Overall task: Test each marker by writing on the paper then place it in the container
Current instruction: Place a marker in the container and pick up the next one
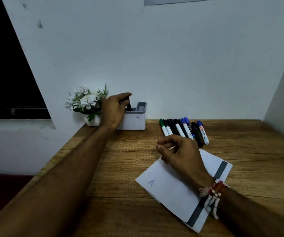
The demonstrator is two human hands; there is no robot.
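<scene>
left hand (113, 111) pinches a black marker (129, 104) near its top, over the far container (134, 121). likely light, stiff, slick. right hand (180, 151) hangs loosely curled over the paper (172, 190).

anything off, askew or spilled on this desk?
Nothing serious. The white folded paper with a grey stripe lies diagonal to the wooden table edge; the row of markers is tidy. Left hand holds a black marker at the white plastic container.

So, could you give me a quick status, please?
Left hand holds black marker in container. Right hand loose over paper. Nothing in the way.
</scene>
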